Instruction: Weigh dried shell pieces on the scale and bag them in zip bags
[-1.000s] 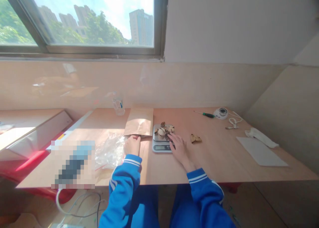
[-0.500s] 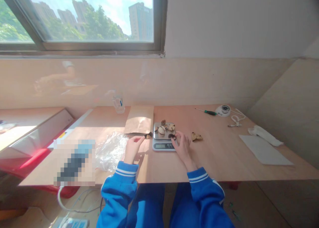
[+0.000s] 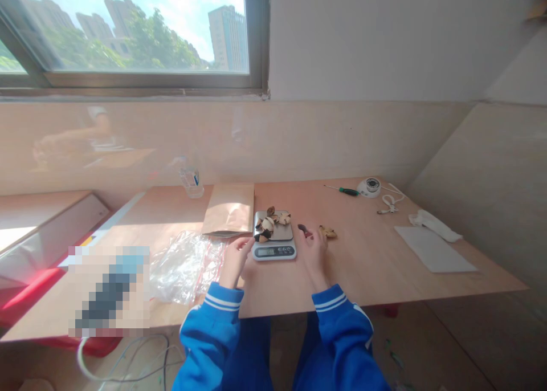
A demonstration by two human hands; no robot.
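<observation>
Right, onto the scale (image 3: 274,252), and there sat a small heap of dried pieces (image 3: 268,224), pale and brown, on its metal pan (image 3: 287,233), squarely between two blue sleeves (image 3: 342,318). Over at the pan's near left corner, the left hand (image 3: 236,257) had its fingertips up against a dark-edged piece (image 3: 262,236); whether they gripped it or merely touched it, I could not tell. Across to the other side, and the right hand (image 3: 314,248) had a dark piece (image 3: 303,229) pinched between thumb and fingers, just clear of the scale. Right beside that hand, a tan piece (image 3: 329,231) lay on the table (image 3: 363,254). Beyond the left hand, a brown paper bag (image 3: 231,206) lay flat next to the scale, a crumpled clear plastic bag (image 3: 177,268) off to the left, and a clear bottle (image 3: 192,183) stood near the wall. Away to the right, a green-handled screwdriver (image 3: 348,191) lay by a white dome camera (image 3: 368,187), while a white sheet (image 3: 433,249) rested well apart from everything on the scale.
</observation>
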